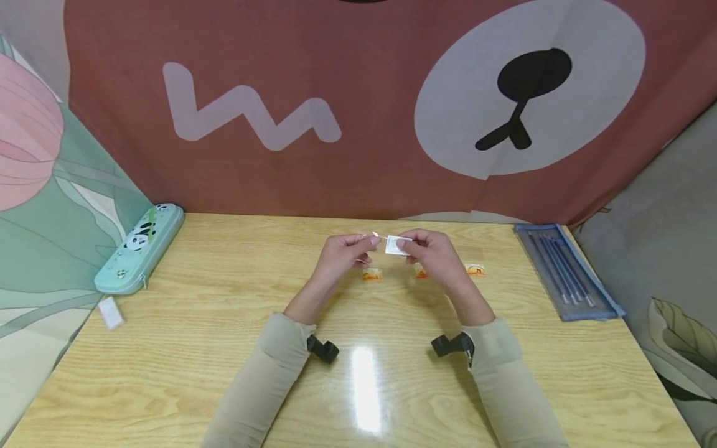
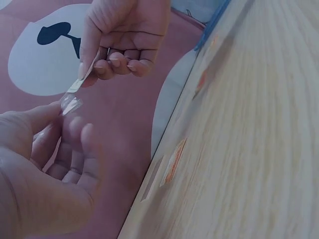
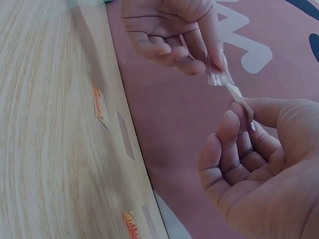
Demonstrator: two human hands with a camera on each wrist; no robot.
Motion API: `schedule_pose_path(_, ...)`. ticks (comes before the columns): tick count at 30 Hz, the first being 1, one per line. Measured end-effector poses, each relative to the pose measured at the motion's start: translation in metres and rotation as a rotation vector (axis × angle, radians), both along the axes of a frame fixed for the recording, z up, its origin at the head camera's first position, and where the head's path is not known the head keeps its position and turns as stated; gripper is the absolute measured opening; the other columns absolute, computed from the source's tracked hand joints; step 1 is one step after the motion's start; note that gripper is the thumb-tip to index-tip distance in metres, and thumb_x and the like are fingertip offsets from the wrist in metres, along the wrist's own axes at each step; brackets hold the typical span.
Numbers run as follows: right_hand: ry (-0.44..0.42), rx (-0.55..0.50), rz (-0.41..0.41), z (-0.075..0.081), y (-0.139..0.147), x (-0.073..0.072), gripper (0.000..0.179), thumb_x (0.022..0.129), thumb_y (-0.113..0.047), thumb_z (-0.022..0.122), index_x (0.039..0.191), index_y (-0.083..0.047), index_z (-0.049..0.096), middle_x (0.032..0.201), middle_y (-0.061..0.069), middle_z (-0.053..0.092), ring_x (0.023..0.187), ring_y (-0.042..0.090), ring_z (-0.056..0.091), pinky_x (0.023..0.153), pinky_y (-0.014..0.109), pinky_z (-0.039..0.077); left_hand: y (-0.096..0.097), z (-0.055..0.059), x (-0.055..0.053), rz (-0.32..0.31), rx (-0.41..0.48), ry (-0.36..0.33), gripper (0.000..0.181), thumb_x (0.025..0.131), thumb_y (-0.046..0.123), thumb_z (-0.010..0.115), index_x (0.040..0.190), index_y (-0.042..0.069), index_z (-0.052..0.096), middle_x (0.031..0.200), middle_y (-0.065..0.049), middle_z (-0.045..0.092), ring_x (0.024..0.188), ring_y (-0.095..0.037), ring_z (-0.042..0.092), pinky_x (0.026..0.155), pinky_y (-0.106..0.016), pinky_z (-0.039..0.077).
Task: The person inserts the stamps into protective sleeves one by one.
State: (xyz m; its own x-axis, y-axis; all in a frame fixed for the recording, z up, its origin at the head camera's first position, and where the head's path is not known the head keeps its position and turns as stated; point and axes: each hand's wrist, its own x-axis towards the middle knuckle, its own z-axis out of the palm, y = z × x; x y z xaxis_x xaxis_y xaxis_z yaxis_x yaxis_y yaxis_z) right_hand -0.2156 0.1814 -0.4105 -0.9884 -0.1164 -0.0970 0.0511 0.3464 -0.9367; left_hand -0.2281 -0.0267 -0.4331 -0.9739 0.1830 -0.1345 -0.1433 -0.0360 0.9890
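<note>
The right hand point(image 1: 434, 254) pinches a white card point(image 1: 391, 246), the left hand point(image 1: 340, 254) clear film point(image 3: 218, 78); both look light, flimsy, best held by edges.

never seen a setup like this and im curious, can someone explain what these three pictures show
There is no robot here: a person works with two bare hands, the left hand and the right hand. The wide picture comes from a camera worn on the head; the other two come from black cameras on the wrists. The left hand pinches a piece of clear plastic, and the right hand pinches a small white slip; they seem to touch. On the wooden table lie three small orange-printed pieces, a panda pencil case, a white block and a blue-edged see-through pouch with thin sticks inside.
</note>
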Motion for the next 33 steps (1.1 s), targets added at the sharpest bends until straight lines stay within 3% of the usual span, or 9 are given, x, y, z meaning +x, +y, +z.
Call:
schedule_pose_path(7,-0.003,-0.046,-0.022,0.0003,0.0004,-0.0009,0.033,0.102,-0.026,0.063,0.118,0.003,0.069,0.096,0.004,0.066,0.077,0.015,0.064,0.078,0.029,0.06,-0.0005,0.0004,-0.0004,0.008,0.155,-0.121,0.028,0.093,0.02,0.075,0.108,-0.004,0.075,0.083,0.002,0.071,0.064,-0.008,0.063,0.067,-0.025,0.059)
schedule_pose_path(14,0.029,-0.133,-0.091,-0.0005,-0.001,-0.002,0.031,0.098,-0.02,0.068,0.117,0.004,0.067,0.084,-0.006,0.068,0.067,0.006,0.064,0.07,0.023,0.06,-0.0006,0.0029,0.0008,-0.029,0.211,-0.149,0.029,0.097,0.018,0.071,0.116,-0.003,0.073,0.08,0.003,0.075,0.064,-0.007,0.067,0.065,-0.022,0.059)
schedule_pose_path(20,0.048,-0.18,-0.106,0.0028,-0.0041,0.0,0.029,0.097,-0.016,0.069,0.116,0.006,0.066,0.08,-0.01,0.069,0.065,0.005,0.064,0.069,0.021,0.06,-0.0012,0.0032,-0.0008,-0.029,0.297,-0.214,0.03,0.098,0.018,0.069,0.12,-0.002,0.072,0.08,0.003,0.075,0.064,-0.007,0.067,0.063,-0.02,0.059)
schedule_pose_path(33,0.085,-0.137,-0.098,-0.0024,-0.0049,-0.0016,0.028,0.097,-0.018,0.07,0.113,0.004,0.069,0.081,-0.007,0.069,0.067,0.007,0.064,0.074,0.031,0.063,0.0,0.0033,-0.0007,-0.024,0.301,-0.202,0.027,0.097,0.017,0.069,0.115,-0.002,0.073,0.08,0.002,0.076,0.065,-0.006,0.069,0.064,-0.02,0.06)
